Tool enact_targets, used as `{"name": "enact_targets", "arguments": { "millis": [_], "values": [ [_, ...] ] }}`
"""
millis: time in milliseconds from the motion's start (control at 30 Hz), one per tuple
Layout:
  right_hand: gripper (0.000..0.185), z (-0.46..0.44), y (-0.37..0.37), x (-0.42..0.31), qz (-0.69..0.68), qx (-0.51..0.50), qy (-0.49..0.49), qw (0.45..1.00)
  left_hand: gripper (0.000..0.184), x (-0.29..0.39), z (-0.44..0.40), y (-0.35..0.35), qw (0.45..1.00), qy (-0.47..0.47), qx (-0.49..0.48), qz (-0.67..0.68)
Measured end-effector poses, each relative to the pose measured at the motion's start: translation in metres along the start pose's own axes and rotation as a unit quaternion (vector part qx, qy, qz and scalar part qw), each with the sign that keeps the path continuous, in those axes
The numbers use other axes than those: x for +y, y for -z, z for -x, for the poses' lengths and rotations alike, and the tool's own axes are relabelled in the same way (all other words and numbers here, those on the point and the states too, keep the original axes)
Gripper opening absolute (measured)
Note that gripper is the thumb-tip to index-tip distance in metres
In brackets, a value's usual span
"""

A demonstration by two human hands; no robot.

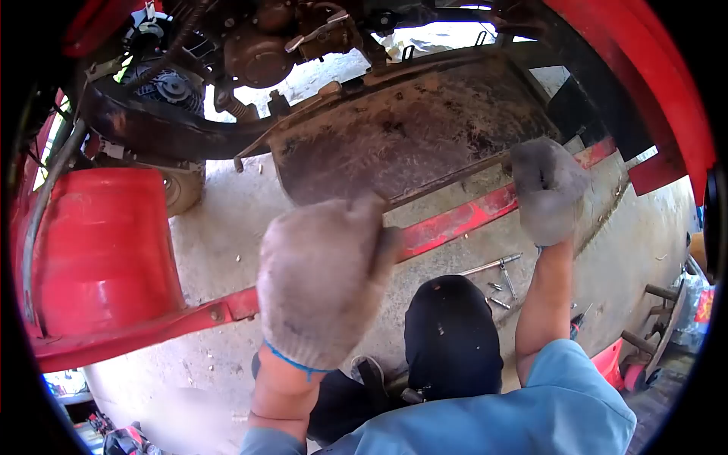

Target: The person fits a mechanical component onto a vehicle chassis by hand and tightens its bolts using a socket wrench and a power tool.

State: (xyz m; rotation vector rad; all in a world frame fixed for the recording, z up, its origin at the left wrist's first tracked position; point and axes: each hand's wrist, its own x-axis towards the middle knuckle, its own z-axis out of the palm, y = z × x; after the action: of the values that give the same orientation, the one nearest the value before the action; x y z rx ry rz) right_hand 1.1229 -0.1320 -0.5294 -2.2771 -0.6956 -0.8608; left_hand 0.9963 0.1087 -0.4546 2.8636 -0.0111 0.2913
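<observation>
My left hand (322, 277), in a soiled grey work glove with a blue cuff edge, is closed and slightly blurred. It is over a red metal bar (459, 220) with worn paint. What its curled fingers hold is hidden. My right hand (547, 189), in a similar glove, makes a fist over the bar's right part; whatever is in it cannot be seen. Behind both hands lies a wide, rusty brown metal panel (409, 121), its lower edge close to the gloves.
A curved red fender (106, 243) stands at left, with a dirty engine (262, 61) and dark frame above. On the concrete floor (220, 227) lie a ratchet-like tool (493, 264) and small sockets (499, 302). A wheeled metal stand (644, 341) is at right. My knee (453, 334) is below the bar.
</observation>
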Motion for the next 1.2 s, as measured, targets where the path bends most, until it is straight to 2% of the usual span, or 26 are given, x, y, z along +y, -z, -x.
{"name": "enact_targets", "arguments": {
  "millis": [100, 133, 167, 200, 233, 267, 300, 333, 400, 433, 467, 500, 567, 600, 633, 667, 700, 733, 767, 833, 867, 933, 967, 1033, 1167, 1200],
  "values": [
    [0.009, -0.003, 0.004, 0.006, 0.016, -0.034, 0.016, 0.999, 0.023, -0.015, 0.009, 0.020, 0.999, 0.031, 0.016, 0.026],
    [0.009, -0.004, 0.002, 0.006, 0.018, -0.036, 0.001, 0.999, 0.027, -0.026, 0.016, 0.017, 0.997, 0.045, 0.058, 0.029],
    [0.010, -0.004, 0.006, -0.002, -0.039, -0.032, -0.075, 0.996, 0.032, -0.034, 0.028, 0.010, 0.994, 0.057, 0.084, 0.037],
    [0.012, 0.004, 0.011, -0.005, -0.091, -0.023, -0.149, 0.984, 0.036, -0.034, 0.027, 0.009, 0.993, 0.096, 0.052, 0.054],
    [0.012, 0.013, 0.016, 0.000, -0.078, -0.018, -0.160, 0.984, 0.030, -0.045, 0.034, -0.007, 0.986, 0.096, 0.089, 0.099],
    [0.016, 0.019, 0.019, 0.005, -0.234, 0.046, -0.162, 0.958, 0.027, -0.035, 0.036, -0.003, 0.992, 0.114, 0.045, 0.037],
    [0.023, 0.020, 0.017, 0.010, -0.389, 0.109, -0.150, 0.902, 0.024, -0.028, 0.038, 0.003, 0.990, 0.135, 0.009, -0.030],
    [0.023, 0.023, 0.014, 0.018, -0.383, 0.113, -0.148, 0.905, 0.024, -0.037, 0.042, 0.000, 0.991, 0.129, 0.011, -0.026],
    [0.038, 0.049, 0.033, 0.036, -0.544, 0.202, -0.171, 0.796, 0.019, -0.057, 0.053, -0.008, 0.997, -0.008, 0.060, -0.055],
    [0.045, 0.070, 0.041, 0.043, -0.555, 0.215, -0.204, 0.777, 0.017, -0.045, 0.056, -0.010, 0.990, 0.127, 0.057, 0.030],
    [0.046, 0.095, 0.050, 0.051, -0.538, 0.202, -0.231, 0.785, 0.024, -0.048, 0.059, -0.021, 0.975, 0.185, 0.090, 0.086],
    [0.048, 0.123, 0.059, 0.059, -0.526, 0.188, -0.253, 0.790, 0.028, -0.051, 0.058, -0.025, 0.980, 0.175, 0.089, 0.010],
    [0.053, 0.175, 0.068, 0.076, -0.483, 0.212, -0.362, 0.769, 0.026, -0.045, 0.054, -0.031, 0.963, 0.241, 0.119, 0.005],
    [0.049, 0.195, 0.069, 0.079, -0.375, 0.192, -0.440, 0.793, 0.026, -0.054, 0.054, -0.031, 0.964, 0.239, 0.113, 0.011],
    [0.045, 0.215, 0.070, 0.080, -0.261, 0.170, -0.510, 0.802, 0.027, -0.070, 0.058, -0.030, 0.977, 0.174, 0.098, -0.072],
    [0.038, 0.234, 0.068, 0.080, -0.200, 0.144, -0.529, 0.812, 0.033, -0.086, 0.061, -0.027, 0.979, 0.105, 0.079, -0.156],
    [0.032, 0.248, 0.067, 0.081, -0.138, 0.115, -0.544, 0.819, 0.033, -0.101, 0.063, -0.021, 0.980, 0.103, 0.069, -0.156],
    [0.025, 0.259, 0.063, 0.079, -0.107, 0.105, -0.582, 0.799, 0.042, -0.116, 0.065, -0.015, 0.949, -0.004, 0.036, -0.312],
    [0.021, 0.296, 0.060, 0.099, -0.010, 0.033, -0.508, 0.860, 0.049, -0.115, 0.064, -0.015, 0.934, -0.041, 0.024, -0.355],
    [0.021, 0.354, 0.054, 0.124, 0.094, -0.054, -0.489, 0.866, 0.064, -0.113, 0.062, -0.015, 0.892, -0.118, 0.010, -0.437],
    [0.021, 0.362, 0.052, 0.125, 0.095, -0.054, -0.488, 0.866, 0.062, -0.116, 0.062, -0.013, 0.892, -0.124, 0.006, -0.434],
    [0.021, 0.376, 0.048, 0.125, 0.118, -0.167, -0.535, 0.820, 0.061, -0.128, 0.065, -0.009, 0.892, -0.129, 0.000, -0.433],
    [0.021, 0.380, 0.046, 0.128, 0.116, -0.169, -0.534, 0.820, 0.062, -0.134, 0.064, -0.009, 0.902, -0.114, 0.010, -0.416],
    [0.022, 0.388, 0.040, 0.135, 0.195, -0.300, -0.499, 0.789, 0.063, -0.140, 0.069, -0.011, 0.911, -0.099, 0.017, -0.400],
    [0.023, 0.430, 0.026, 0.152, 0.163, -0.282, -0.494, 0.806, 0.063, -0.142, 0.071, -0.013, 0.919, -0.058, 0.043, -0.387],
    [0.025, 0.398, 0.026, 0.130, 0.175, -0.379, -0.518, 0.746, 0.063, -0.141, 0.071, -0.012, 0.916, -0.062, 0.043, -0.395]
  ]
}}
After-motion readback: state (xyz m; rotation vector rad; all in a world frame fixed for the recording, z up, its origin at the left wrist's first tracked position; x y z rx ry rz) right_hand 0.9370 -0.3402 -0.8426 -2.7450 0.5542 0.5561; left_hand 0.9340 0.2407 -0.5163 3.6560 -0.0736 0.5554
